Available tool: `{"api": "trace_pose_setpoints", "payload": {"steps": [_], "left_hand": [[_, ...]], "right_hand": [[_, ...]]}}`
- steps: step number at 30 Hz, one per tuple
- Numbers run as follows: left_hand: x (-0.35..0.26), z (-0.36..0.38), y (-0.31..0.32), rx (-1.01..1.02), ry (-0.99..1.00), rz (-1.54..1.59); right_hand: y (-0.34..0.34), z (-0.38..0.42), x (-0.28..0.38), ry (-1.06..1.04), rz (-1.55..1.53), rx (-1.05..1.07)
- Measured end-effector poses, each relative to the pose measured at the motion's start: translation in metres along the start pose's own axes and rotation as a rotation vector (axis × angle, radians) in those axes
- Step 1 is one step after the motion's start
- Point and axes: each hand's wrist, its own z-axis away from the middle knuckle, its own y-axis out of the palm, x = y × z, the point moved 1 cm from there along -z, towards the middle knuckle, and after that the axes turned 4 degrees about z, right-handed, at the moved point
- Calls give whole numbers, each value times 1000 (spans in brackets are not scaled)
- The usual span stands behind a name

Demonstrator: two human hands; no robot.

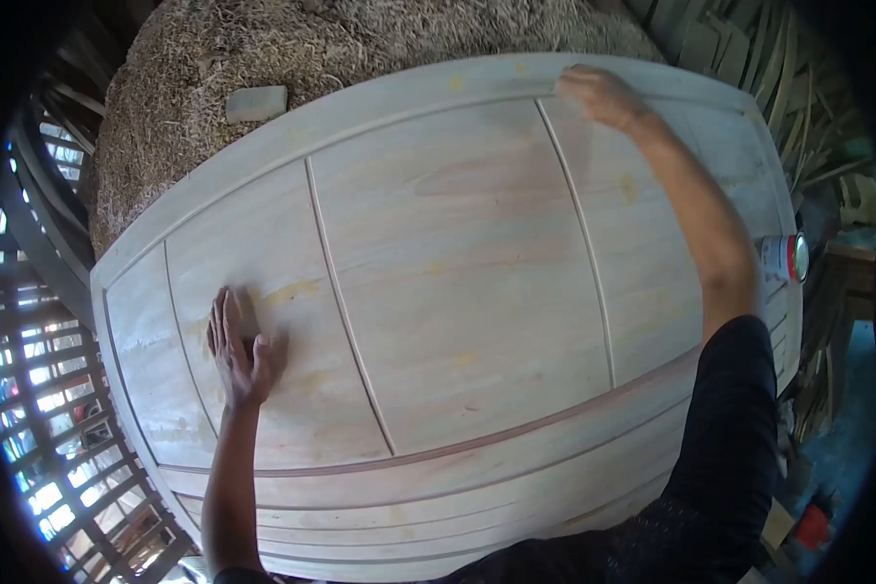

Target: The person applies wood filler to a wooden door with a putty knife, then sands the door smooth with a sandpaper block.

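Note:
A large pale wooden panel (448, 292), with grooves or thin strips dividing it into sections and yellowish patches on its face, spreads out before me. My left hand (236, 352) rests on its left part, palm down with the fingers stretched out. Up at the far edge of the panel, right of the middle, my right hand (602, 95) is closed with the fingers bent down against the frame. Whatever it grips, if anything, is hidden under the fingers.
Wood shavings (360, 44) are heaped beyond the far edge, with a small greyish flat piece (256, 103) lying on them. A can (778, 259) sits at the panel's right edge. Wood strips (798, 88) are piled at right; a slatted lattice (49, 389) stands at left.

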Motion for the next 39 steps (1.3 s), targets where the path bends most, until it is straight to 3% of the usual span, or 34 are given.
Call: {"api": "trace_pose_setpoints", "payload": {"steps": [4,5,8,12,14,16,20,22,26,28,29,32,38,39], "left_hand": [[-2,-1,0,-4,-29,-11],[-2,-1,0,-13,-30,-3],[-4,-3,-1,-1,-23,6],[-2,-2,-1,-3,-23,-11],[1,-1,0,-11,-17,-25],[-1,1,2,-4,-8,-29],[-1,-2,1,-7,8,16],[0,-5,2,-15,23,9],[-7,-3,1,-7,2,-22],[-8,-5,-1,1,-8,-22],[-5,-5,1,-1,-7,-12],[-1,-3,0,0,-30,-3],[5,0,1,-35,2,55],[6,1,-1,-33,-11,58]], "right_hand": [[-2,37,-11,247,95,19],[8,28,-10,69,129,-163],[-2,-15,7,-2,48,-10],[-13,47,-21,102,85,-88],[10,22,-12,138,69,-164],[6,-44,28,-25,-21,-18],[-2,7,-1,81,-55,39],[2,64,-32,227,-11,-216],[6,32,-19,165,-77,-182],[12,17,-20,152,-114,35],[9,35,-20,170,-134,-121],[16,69,-33,233,-101,-167],[4,-38,32,63,-228,73],[17,-11,28,142,-92,-173]]}}
